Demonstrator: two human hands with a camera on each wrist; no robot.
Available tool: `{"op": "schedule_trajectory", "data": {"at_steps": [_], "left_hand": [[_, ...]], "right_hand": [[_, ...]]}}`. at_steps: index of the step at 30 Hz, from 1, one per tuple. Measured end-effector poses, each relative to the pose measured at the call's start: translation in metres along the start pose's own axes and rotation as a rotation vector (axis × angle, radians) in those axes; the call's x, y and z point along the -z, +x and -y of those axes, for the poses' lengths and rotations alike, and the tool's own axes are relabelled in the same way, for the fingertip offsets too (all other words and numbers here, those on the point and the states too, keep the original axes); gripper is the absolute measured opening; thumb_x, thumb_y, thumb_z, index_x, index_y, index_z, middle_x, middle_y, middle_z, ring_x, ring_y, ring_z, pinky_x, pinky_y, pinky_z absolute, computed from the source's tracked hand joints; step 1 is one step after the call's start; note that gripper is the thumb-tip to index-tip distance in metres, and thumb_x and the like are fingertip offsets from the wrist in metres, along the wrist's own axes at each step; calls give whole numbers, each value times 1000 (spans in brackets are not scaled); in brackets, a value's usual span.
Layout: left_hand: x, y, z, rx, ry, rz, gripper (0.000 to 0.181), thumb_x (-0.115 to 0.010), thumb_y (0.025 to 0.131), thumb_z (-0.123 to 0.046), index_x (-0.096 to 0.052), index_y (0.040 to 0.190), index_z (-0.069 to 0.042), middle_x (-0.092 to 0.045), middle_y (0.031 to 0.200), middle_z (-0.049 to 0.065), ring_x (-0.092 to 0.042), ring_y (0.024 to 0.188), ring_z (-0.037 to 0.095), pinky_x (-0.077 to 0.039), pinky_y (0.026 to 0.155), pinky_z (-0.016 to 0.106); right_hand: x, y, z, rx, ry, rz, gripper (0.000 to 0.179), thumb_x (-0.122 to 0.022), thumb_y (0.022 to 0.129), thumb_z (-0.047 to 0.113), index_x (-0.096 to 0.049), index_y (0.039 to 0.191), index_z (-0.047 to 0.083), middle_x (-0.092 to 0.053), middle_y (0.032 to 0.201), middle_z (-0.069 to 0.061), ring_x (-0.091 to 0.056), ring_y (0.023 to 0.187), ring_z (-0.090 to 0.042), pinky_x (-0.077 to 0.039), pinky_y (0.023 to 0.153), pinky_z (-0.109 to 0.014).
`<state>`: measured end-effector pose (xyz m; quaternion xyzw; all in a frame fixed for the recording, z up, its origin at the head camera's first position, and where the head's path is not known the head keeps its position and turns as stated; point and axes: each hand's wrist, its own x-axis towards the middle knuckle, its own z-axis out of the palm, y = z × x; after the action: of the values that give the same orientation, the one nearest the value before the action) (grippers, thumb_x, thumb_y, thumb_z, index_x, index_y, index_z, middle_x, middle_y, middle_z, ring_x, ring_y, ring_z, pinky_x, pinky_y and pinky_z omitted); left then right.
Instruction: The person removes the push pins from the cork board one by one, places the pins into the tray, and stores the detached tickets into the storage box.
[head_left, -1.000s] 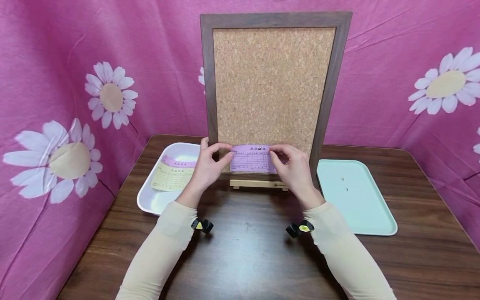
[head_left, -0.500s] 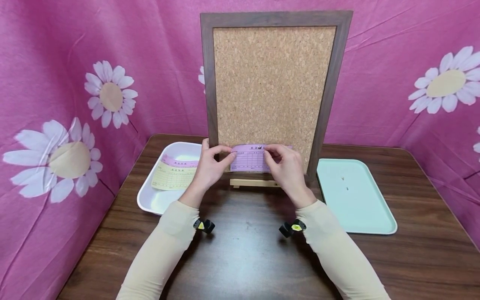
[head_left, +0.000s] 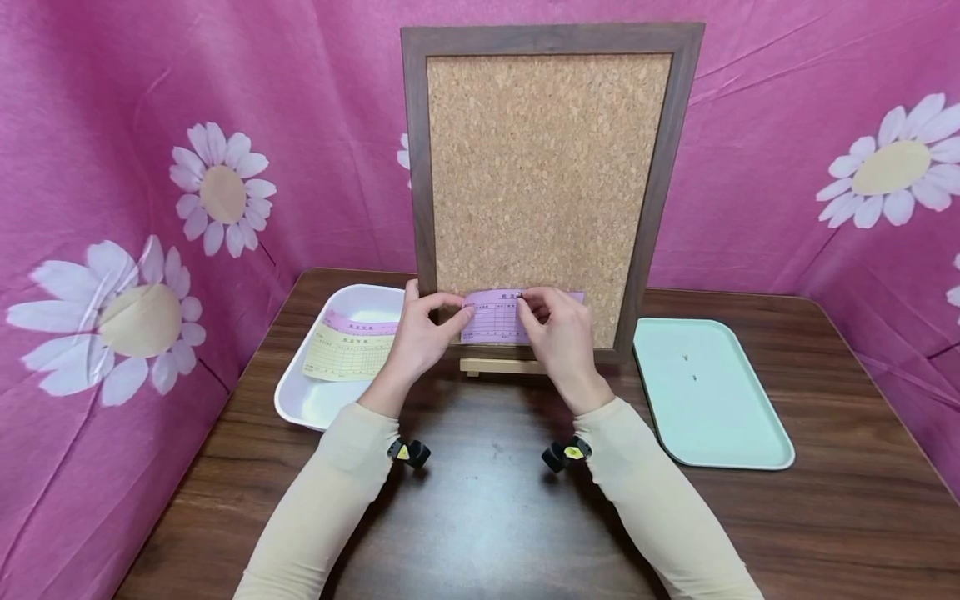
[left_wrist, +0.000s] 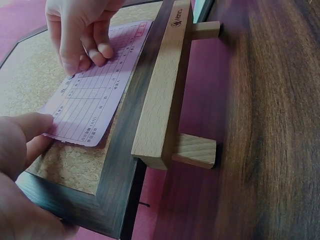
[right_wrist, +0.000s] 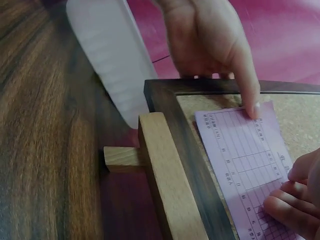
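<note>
A purple receipt slip lies flat on the lower part of a framed corkboard. My left hand pinches the slip's left edge between thumb and forefinger; in the right wrist view its other fingers go behind the board's dark frame. At the slip's upper edge, my right hand pinches a small shiny pushpin with thumb and forefinger. Its remaining fingers curl over the printed grid, as the left wrist view shows, and cover part of the slip's right half.
A wooden easel ledge supports the board. On the left, a white tray contains purple and yellow slips. To the right lies a mint-green tray with tiny pins. A pink flowered cloth hangs behind the table.
My right hand has slid left along the slip from its right end to the pushpin, uncovering the slip's upper right corner. The left hand stays at the left edge, barely shifted.
</note>
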<state>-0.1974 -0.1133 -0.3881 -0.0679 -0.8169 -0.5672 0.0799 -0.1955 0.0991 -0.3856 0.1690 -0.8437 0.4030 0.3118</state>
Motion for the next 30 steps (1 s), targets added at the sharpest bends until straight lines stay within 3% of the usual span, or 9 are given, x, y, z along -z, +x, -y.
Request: {"op": "schedule_trajectory", "data": {"at_steps": [10, 14, 17, 21, 27, 30], "left_hand": [[0, 2, -1, -21, 10, 3, 14, -81, 95, -12, -80, 103, 0, -50, 127, 19, -50, 123, 33, -42, 112, 49], [0, 3, -1, -21, 10, 16, 13, -80, 95, -12, -79, 101, 0, -58, 129, 25, -44, 142, 37, -35, 124, 54], [1, 3, -1, -10, 12, 27, 13, -79, 96, -12, -79, 101, 0, -68, 132, 29, -23, 163, 44, -20, 133, 60], [1, 2, -1, -8, 18, 34, 14, -79, 95, -12, -78, 101, 0, -73, 131, 26, -8, 167, 46, -11, 136, 61], [0, 3, 1, -49, 10, 25, 12, -80, 94, -10, -79, 99, 1, -77, 119, 25, -19, 165, 45, -16, 135, 58], [1, 3, 1, -58, 13, 22, 12, -80, 93, -10, -79, 99, 1, -78, 117, 25, -16, 165, 48, -14, 136, 59]], "right_hand": [[-4, -1, 5, 5, -81, -31, 10, -77, 95, 4, -78, 97, -5, -77, 82, -17, -72, 71, -31, -59, 67, -46], [-4, -2, 6, 9, -106, -42, 10, -77, 95, 5, -79, 97, -5, -77, 81, -15, -71, 69, -30, -58, 66, -46], [-5, -2, 6, 12, -106, -51, 10, -77, 95, 5, -79, 96, -5, -77, 79, -15, -71, 68, -30, -57, 65, -46], [-6, -1, 7, 2, -104, -59, 10, -77, 95, 5, -79, 96, -5, -78, 79, -16, -72, 68, -31, -58, 66, -46], [-6, 0, 9, -34, -99, -62, 10, -76, 93, 4, -79, 95, -5, -79, 79, -16, -74, 68, -32, -59, 67, -48], [-7, 1, 10, -50, -93, -62, 10, -75, 93, 4, -79, 94, -5, -79, 79, -16, -74, 68, -32, -59, 67, -48]]}}
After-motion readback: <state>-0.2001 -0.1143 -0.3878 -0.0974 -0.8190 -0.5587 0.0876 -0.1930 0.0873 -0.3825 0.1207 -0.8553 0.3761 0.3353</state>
